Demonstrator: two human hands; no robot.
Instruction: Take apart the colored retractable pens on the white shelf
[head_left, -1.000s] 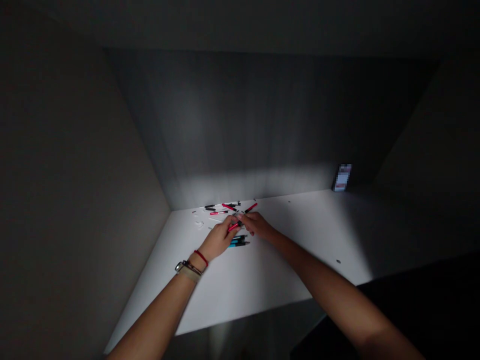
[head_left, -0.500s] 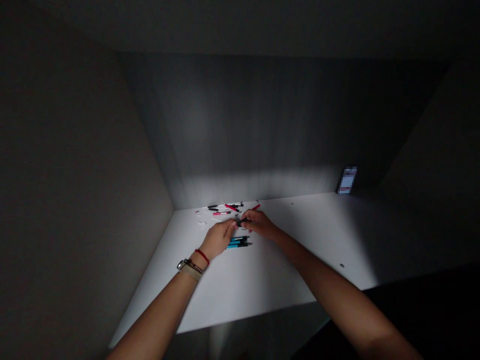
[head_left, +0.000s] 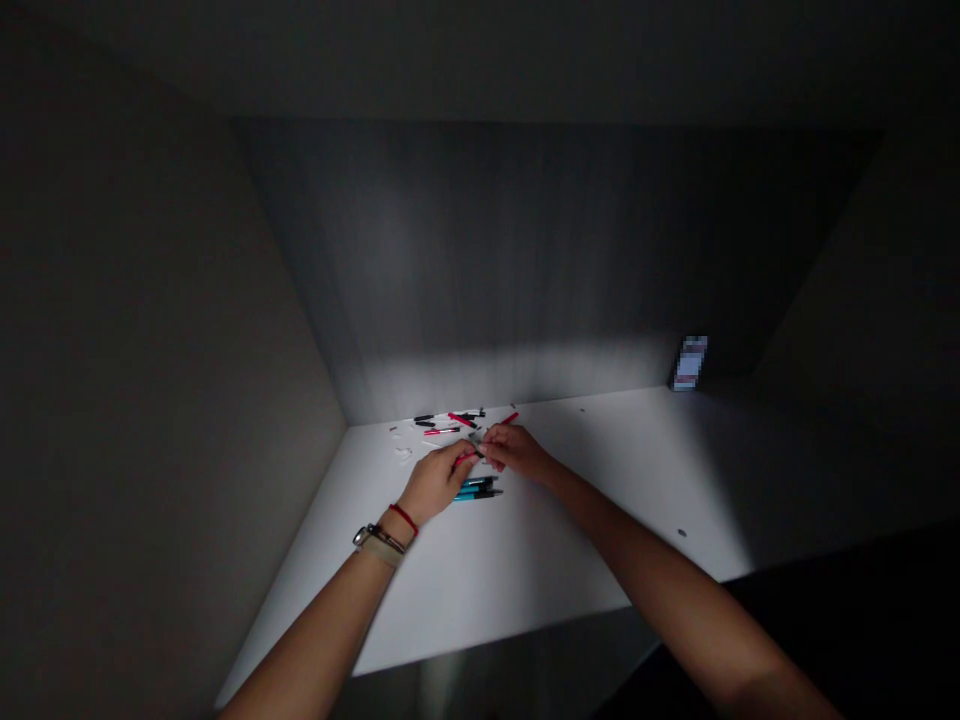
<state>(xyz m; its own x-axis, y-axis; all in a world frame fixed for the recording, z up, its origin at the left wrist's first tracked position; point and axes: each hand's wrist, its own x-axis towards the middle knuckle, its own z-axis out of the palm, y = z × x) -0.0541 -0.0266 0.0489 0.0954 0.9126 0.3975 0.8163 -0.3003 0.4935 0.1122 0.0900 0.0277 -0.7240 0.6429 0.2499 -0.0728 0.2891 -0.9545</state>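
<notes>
My left hand (head_left: 439,478) is closed around a red pen barrel (head_left: 465,459), pinched between thumb and fingers. My right hand (head_left: 516,450) meets it at the fingertips, pinched at the dark end of the pen; what small part sits in those fingers is too small to make out. Just below the hands lie several blue pens (head_left: 478,494) with dark tips, side by side and partly hidden by my left hand. Behind the hands, red and black pen parts (head_left: 442,431) are scattered, and a red barrel (head_left: 511,418) shows past my right fingers.
Small white pieces (head_left: 403,454) lie left of the pen parts on the white tabletop (head_left: 435,590). A phone (head_left: 688,364) leans against the grey back panel (head_left: 495,260) at right. A small dark disc (head_left: 682,532) rests near the front right edge. A side wall (head_left: 180,380) rises at left.
A dark piece showed between my fingertips before; now a red barrel shows in my left hand. My right fingers have shifted slightly down. The blue pens stay where they were.
</notes>
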